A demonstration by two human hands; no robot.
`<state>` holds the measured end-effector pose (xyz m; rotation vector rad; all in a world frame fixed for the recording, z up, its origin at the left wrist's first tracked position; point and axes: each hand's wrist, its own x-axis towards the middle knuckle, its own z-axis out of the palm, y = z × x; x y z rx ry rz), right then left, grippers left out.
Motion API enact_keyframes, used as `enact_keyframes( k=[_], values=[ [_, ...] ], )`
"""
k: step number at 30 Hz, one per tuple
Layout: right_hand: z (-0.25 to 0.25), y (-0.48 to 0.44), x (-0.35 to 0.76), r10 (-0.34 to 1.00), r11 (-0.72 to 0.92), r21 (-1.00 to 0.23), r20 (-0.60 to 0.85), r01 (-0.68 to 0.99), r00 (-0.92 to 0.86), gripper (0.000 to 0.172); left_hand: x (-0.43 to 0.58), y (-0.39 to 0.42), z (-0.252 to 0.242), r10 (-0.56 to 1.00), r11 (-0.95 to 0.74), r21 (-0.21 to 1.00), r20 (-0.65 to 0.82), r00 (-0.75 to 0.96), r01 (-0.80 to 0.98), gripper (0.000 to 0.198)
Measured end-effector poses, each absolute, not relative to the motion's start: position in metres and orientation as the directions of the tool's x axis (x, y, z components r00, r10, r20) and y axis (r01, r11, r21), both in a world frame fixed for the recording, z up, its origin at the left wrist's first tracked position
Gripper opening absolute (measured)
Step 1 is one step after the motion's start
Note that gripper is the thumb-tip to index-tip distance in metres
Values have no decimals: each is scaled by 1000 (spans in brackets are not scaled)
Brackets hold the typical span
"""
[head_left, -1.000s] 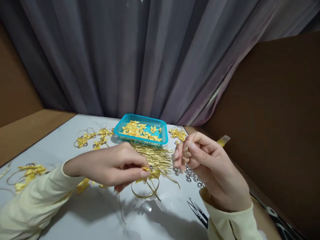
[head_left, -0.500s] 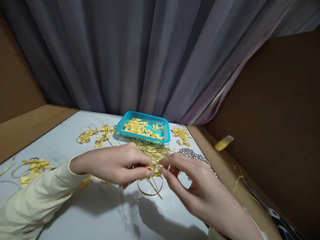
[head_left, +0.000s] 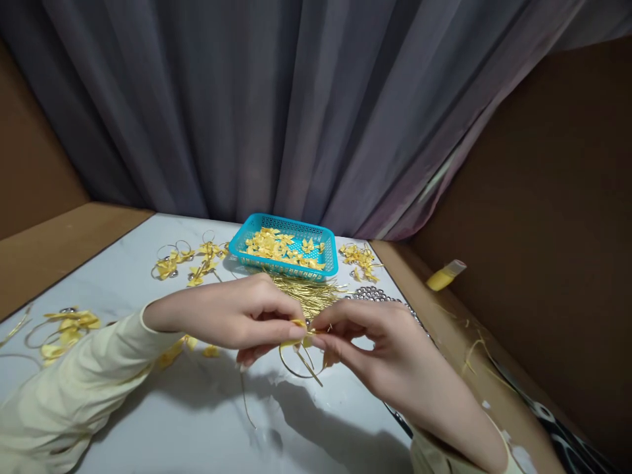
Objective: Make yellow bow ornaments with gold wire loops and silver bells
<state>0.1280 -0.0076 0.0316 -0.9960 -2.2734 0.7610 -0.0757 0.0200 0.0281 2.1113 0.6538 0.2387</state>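
My left hand (head_left: 237, 319) pinches a small yellow ribbon bow (head_left: 299, 327) with a tiny silver bell, tied to a gold wire loop (head_left: 296, 362) that hangs just above the white table (head_left: 197, 421). My right hand (head_left: 380, 349) meets it from the right, thumb and forefinger pinched on the same bow and wire. Both hands hover over the middle of the table, in front of a bundle of gold wires (head_left: 306, 293).
A turquoise basket (head_left: 284, 247) of yellow bows stands at the back. Finished bow loops (head_left: 185, 260) lie at back left, more at the left edge (head_left: 64, 326). Silver bells (head_left: 378, 294) lie right of the wires. A yellow tube (head_left: 444, 275) rests on the brown ledge.
My right hand came down from holding a wire in the air and now pinches the bow together with my left hand. The view shifted slightly.
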Motion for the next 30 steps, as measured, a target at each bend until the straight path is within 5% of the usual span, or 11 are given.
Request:
enact_keyframes(
  k=[19,23,30],
  values=[
    [35,-9,134,755,599,-717,355,357,-552,19,-76,23,24,486,-74,953,-225,845,296,29],
    [35,-9,136,802,513,-778,284,362,-525,21,-80,23,25,440,-307,913,-116,891,270,19],
    [36,-7,138,838,434,-822,219,368,-499,24,-71,15,23,539,-747,562,201,818,354,13]
  ],
)
